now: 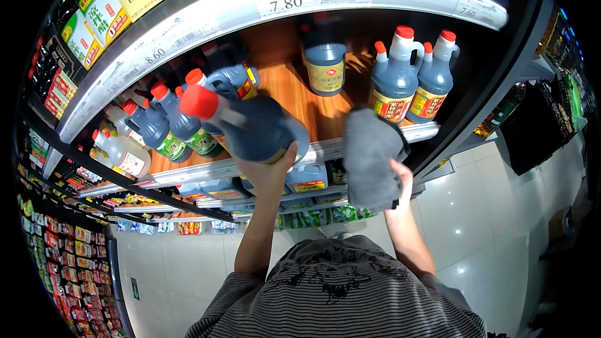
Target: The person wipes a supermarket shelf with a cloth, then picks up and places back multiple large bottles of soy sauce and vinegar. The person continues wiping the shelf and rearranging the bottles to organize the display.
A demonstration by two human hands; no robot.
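Observation:
A large dark plastic vinegar bottle with a red cap is gripped in my left hand, tilted with its cap towards the upper left and blurred by motion. My right hand holds a folded grey cloth, its thumb on the edge; most of the fingers are hidden behind the cloth. Both hands are in front of a wood-surfaced shelf. Deeper on that shelf stands a dark bottle with a beige label. Beyond the cloth are two handled bottles with red caps.
Handled bottles with green labels and clear bottles stand at the left of the shelf. Above runs a curved price rail under boxed and bottled goods. Lower shelves hold large jugs. An aisle with a tiled floor lies at right.

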